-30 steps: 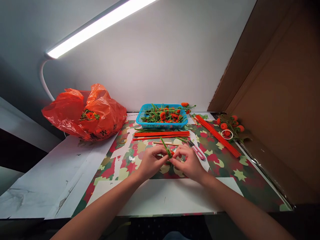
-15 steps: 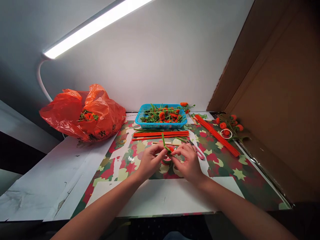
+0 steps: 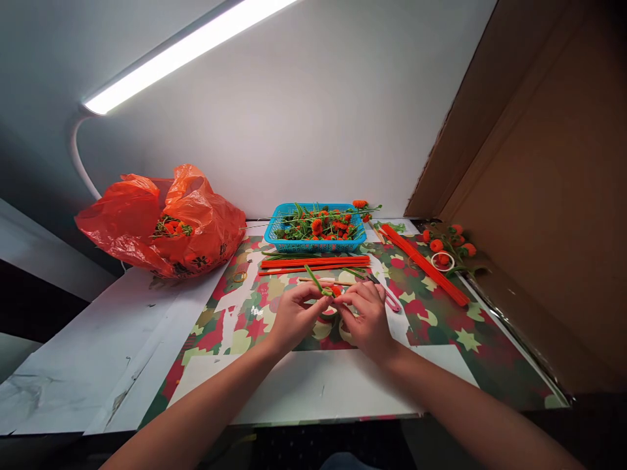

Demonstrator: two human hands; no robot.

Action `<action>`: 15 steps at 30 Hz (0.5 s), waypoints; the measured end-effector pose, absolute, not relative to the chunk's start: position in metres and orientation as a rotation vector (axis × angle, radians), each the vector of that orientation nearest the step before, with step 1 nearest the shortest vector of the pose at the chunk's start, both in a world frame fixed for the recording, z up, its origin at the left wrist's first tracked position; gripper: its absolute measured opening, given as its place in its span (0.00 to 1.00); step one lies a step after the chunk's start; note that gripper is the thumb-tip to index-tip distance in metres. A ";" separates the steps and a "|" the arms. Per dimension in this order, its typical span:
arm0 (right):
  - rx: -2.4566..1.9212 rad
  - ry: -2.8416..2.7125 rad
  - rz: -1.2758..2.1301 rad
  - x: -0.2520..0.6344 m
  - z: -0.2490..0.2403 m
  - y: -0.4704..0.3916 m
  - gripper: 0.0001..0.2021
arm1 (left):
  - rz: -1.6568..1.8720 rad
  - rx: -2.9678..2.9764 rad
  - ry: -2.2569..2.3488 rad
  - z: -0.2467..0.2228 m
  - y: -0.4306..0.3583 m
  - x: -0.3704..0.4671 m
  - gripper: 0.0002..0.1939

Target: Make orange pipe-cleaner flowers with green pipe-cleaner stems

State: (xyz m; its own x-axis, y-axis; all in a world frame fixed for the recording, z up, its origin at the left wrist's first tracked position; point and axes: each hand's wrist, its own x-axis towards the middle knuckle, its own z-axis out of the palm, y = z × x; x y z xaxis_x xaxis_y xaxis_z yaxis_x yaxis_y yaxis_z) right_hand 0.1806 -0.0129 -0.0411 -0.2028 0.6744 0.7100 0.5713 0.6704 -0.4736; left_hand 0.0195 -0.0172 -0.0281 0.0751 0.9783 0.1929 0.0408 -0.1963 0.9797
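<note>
In a pinch, my left hand (image 3: 295, 318) grips a green pipe cleaner (image 3: 312, 277), its free end slanting up to the left and its lower part bent over near my fingertips. Opposite it, my right hand (image 3: 368, 320) has its fingers closed on a small orange pipe-cleaner flower (image 3: 336, 291), mostly hidden by the fingers. The green piece meets the flower between the two hands; how they join is too small to tell. Beside my right hand lies a tool with pink handles (image 3: 392, 301). Just beyond both hands is a bundle of straight orange pipe cleaners (image 3: 313, 263).
A blue basket (image 3: 274, 245) of orange flowers with green stems stands against the wall. An orange plastic bag (image 3: 215, 222) with more flowers is at left. Loose orange pipe cleaners (image 3: 426, 266), a white ring (image 3: 443, 262) and flowers lie right, beside a cardboard panel (image 3: 533, 215). A lamp (image 3: 186, 55) hangs above.
The free end of the green pipe cleaner has tipped to the left and lower, and its bend now lies flatter by the fingertips. Both hands stay nearly in place, and more of the orange flower shows.
</note>
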 end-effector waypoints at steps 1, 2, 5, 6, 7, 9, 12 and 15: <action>-0.986 -1.874 0.134 0.180 -0.041 -0.013 0.05 | 1.288 1.425 1.096 -0.029 -0.017 0.020 0.09; -0.997 -1.862 0.145 0.179 -0.041 -0.013 0.04 | 1.305 1.429 1.098 -0.029 -0.016 0.020 0.10; -1.051 -1.816 0.244 0.174 -0.041 -0.013 0.05 | 1.384 1.443 1.120 -0.032 -0.017 0.022 0.09; -1.066 -1.795 0.298 0.173 -0.040 -0.014 0.05 | 1.414 1.458 1.137 -0.033 -0.018 0.023 0.09; -1.075 -1.768 0.359 0.171 -0.040 -0.014 0.06 | 1.444 1.481 1.154 -0.035 -0.018 0.025 0.09; -1.076 -1.711 0.473 0.169 -0.039 -0.014 0.07 | 1.489 1.540 1.179 -0.037 -0.020 0.026 0.08; -1.074 -1.646 0.532 0.169 -0.040 -0.014 0.08 | 1.534 1.602 1.193 -0.041 -0.021 0.028 0.07; -1.067 -1.633 0.478 0.171 -0.041 -0.014 0.04 | 1.546 1.602 1.204 -0.041 -0.021 0.028 0.07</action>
State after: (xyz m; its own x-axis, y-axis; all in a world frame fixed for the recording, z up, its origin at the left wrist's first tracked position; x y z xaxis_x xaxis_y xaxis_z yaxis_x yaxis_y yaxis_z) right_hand 0.1711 -0.0136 -0.0414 -0.0220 0.8307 0.5563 0.3998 0.5173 -0.7567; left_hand 0.0284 -0.0212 -0.0412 -0.0902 0.8981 0.4304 0.1974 -0.4075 0.8916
